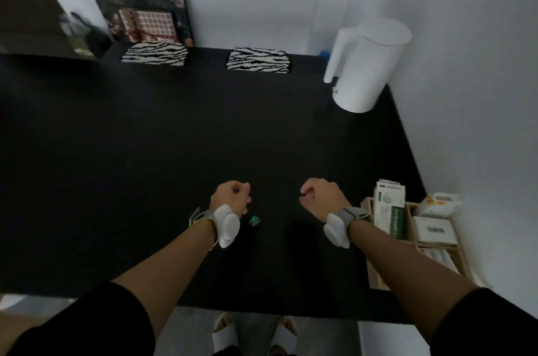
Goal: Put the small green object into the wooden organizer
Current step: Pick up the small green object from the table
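A small green object (254, 220) lies on the black table (145, 151), near its front edge. My left hand (233, 197) hovers just above and left of it, fingers curled into a loose fist with nothing in them. My right hand (320, 197) is a short way to the right of the object, also curled shut and holding nothing. The wooden organizer (413, 242) stands at the table's right edge, beside my right forearm, its compartments filled with white boxes and packets. Both wrists carry white sensor bands.
A white kettle (365, 64) stands at the back right corner by the wall. Two zebra-patterned chair cushions (257, 60) sit beyond the far edge. A floral panel and a patterned box lean at the back left. My slippered feet show below the table's front edge.
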Motion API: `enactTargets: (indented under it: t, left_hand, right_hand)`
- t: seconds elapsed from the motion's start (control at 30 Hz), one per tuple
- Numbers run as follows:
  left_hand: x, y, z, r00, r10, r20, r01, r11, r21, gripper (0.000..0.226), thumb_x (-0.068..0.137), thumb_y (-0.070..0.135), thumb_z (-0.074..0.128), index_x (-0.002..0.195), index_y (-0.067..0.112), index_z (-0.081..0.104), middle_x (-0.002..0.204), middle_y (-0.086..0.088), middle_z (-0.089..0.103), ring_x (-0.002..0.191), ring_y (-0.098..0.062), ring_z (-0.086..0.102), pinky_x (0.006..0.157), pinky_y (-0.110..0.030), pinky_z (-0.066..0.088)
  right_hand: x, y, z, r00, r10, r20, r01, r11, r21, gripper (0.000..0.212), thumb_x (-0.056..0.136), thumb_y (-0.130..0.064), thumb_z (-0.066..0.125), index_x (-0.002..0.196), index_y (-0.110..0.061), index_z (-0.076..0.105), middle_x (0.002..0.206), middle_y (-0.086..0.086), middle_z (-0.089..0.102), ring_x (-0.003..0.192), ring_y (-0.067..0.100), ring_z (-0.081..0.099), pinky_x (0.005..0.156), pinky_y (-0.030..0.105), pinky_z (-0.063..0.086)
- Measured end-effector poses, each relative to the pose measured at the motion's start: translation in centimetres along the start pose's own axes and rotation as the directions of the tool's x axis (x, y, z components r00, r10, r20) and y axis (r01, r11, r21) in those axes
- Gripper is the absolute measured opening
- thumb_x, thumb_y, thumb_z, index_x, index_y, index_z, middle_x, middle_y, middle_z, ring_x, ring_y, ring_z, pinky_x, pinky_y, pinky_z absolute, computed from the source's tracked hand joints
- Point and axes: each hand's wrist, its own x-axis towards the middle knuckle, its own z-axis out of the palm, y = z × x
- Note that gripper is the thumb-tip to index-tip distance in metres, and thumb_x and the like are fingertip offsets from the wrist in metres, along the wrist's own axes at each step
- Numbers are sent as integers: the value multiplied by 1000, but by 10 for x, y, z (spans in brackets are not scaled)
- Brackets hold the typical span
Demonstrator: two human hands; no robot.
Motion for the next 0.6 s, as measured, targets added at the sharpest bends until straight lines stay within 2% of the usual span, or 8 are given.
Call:
enactTargets:
  t: [0.13,0.2,0.27,0.43,0.5,0.6]
  left_hand:
    - [7,-30,-21,998,-68,-18,67,997,-45,22,96,36,47,102,20,62,95,0,69,88,-23,69,80,-38,55]
    - [11,-46,-24,996,-86,-20,85,994,-69,24,96,37,47,100,20,63,92,1,70,80,-21,68,76,-35,55]
    - [15,-59,-25,995,-102,-21,100,992,-78,25,95,38,47,97,20,65,89,1,71,74,-20,67,75,-34,55]
    - [22,-81,-26,992,-121,18,122,990,-76,22,94,39,47,83,27,61,90,0,72,73,-19,66,70,-31,54]
    - [21,-85,-26,992,-123,20,124,989,-75,22,94,39,47,84,26,61,89,0,72,70,-18,66,68,-30,54]
    - [25,-93,-28,990,-142,25,143,988,-60,23,94,39,47,93,23,64,88,1,72,69,-17,66,67,-28,54]
  right_hand:
    - [11,-30,34,991,-85,104,88,996,-18,18,88,-25,60,106,-24,59,97,-1,66,89,14,65,84,36,56]
    - [15,-41,52,984,-107,143,112,993,-31,19,88,-25,60,107,-22,59,98,-1,66,91,15,65,84,36,56]
    - [19,-48,70,976,-130,176,144,987,-71,22,88,-24,60,110,-20,59,103,0,65,96,17,64,86,37,55]
    - [31,-52,102,960,-146,239,192,964,-186,32,86,-19,62,118,-23,57,122,2,59,107,20,60,91,38,52]
    - [34,-49,107,960,-146,240,200,955,-219,32,85,-17,62,116,-24,58,122,1,56,106,21,59,89,38,52]
    - [40,-49,116,962,-160,219,211,949,-234,20,86,-15,60,105,-21,61,116,2,59,98,21,61,85,39,54]
